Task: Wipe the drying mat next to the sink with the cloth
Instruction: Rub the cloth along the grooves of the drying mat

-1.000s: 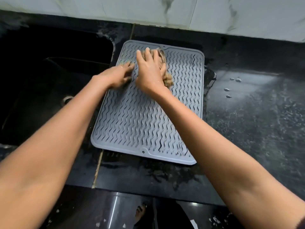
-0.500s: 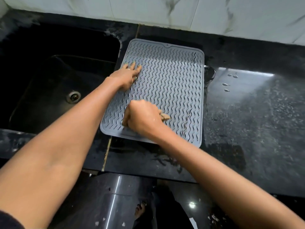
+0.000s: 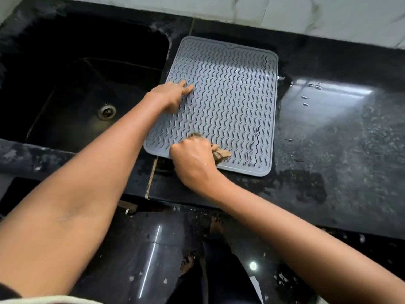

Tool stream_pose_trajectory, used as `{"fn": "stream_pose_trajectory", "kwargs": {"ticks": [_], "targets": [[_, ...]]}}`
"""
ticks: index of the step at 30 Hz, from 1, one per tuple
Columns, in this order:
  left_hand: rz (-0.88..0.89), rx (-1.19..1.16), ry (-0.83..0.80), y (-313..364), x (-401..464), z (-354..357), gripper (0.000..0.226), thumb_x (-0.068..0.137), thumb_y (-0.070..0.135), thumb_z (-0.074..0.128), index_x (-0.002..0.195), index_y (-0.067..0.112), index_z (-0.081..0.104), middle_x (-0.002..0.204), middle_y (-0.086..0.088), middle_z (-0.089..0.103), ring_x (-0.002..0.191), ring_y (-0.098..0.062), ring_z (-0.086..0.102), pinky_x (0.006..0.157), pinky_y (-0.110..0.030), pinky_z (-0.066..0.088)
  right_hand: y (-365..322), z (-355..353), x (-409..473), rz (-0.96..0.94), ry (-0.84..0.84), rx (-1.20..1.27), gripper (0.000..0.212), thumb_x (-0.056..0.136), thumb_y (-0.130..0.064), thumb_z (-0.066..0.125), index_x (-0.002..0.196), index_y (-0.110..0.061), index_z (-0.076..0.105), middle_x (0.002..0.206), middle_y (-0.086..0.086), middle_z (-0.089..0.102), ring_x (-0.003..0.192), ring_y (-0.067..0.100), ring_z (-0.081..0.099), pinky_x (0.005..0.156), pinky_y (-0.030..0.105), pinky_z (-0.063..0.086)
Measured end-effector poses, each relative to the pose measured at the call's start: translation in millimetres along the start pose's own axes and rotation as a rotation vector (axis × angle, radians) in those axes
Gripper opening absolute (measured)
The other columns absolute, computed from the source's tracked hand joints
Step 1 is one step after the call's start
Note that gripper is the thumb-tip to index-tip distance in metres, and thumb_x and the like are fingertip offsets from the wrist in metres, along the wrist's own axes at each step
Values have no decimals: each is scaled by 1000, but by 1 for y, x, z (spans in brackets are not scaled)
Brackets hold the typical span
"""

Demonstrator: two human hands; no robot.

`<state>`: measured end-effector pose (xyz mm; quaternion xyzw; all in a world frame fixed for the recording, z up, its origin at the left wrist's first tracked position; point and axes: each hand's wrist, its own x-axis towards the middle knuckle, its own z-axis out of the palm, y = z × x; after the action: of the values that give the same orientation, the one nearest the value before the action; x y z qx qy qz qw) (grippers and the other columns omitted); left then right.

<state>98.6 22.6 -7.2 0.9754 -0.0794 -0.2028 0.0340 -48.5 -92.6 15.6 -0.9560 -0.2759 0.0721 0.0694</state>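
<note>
A grey ribbed drying mat (image 3: 228,99) lies on the black counter just right of the sink. My right hand (image 3: 192,159) is closed on a crumpled brown cloth (image 3: 221,153) at the mat's near edge, left of centre; most of the cloth is hidden under the fist. My left hand (image 3: 173,96) rests on the mat's left side, fingers pointing right and pressing down on it, with nothing held.
A black sink (image 3: 87,88) with a metal drain (image 3: 107,111) sits to the left. The wet black counter (image 3: 341,137) stretches right, with water drops near the mat's far right corner. A white tiled wall (image 3: 285,16) runs behind. Bare feet show on the dark floor below.
My right hand dragged the cloth from the mat's far end down to its near edge. My left hand stayed on the mat's left side.
</note>
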Motion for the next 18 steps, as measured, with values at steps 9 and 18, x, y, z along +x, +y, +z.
{"fn": "stream_pose_trajectory", "kwargs": {"ticks": [9,18], "targets": [[-137,-173,287,-3,26,-37,26,94,33,52,114,37,66,125,0,65,115,-28,58,89,-36,45,83,-97,68,44,-321,595,22,87,-6,60,98,-18,76,85,-8,71,55,-4,57,48,4,46],[-336,-685,381,-7,138,-75,25,90,13,57,111,19,70,122,-9,67,114,-23,62,98,-29,48,154,-62,215,244,439,497,60,81,3,47,139,-11,41,146,14,37,132,29,40,107,41,39]]}}
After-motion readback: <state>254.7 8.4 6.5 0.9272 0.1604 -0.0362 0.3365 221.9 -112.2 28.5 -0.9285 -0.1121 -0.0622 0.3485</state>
